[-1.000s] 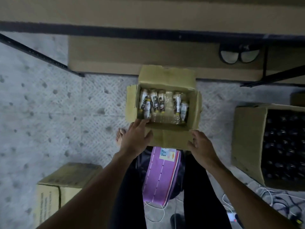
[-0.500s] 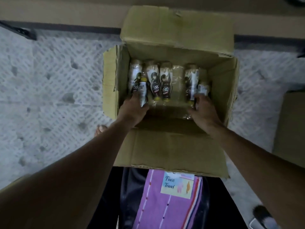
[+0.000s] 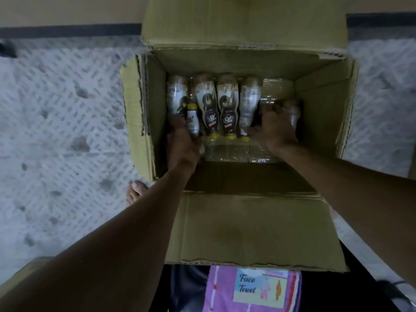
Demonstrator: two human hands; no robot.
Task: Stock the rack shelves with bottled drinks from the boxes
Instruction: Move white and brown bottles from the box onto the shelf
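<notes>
An open cardboard box (image 3: 319, 104) stands on the floor in front of me, flaps spread. Several labelled drink bottles (image 3: 227, 104) with yellow caps lie side by side on its bottom, over clear plastic wrap (image 3: 234, 152). My left hand (image 3: 182, 143) reaches into the box's left side, fingers closed around a small bottle (image 3: 194, 119) with its yellow cap pointing away. My right hand (image 3: 275, 129) is in the right side, wrapped around another bottle (image 3: 290, 109) that is blurred and partly hidden by the fingers.
The patterned grey floor (image 3: 63, 136) surrounds the box. A dark shelf rail (image 3: 67, 31) runs along the top edge. My bare foot (image 3: 135, 192) stands by the box's left corner. A purple face towel (image 3: 252, 289) hangs at my waist. Another carton's corner (image 3: 20, 271) shows bottom left.
My view has come closer to the box. Both hands went from its near rim down inside and closed on a bottle each at the left and right ends.
</notes>
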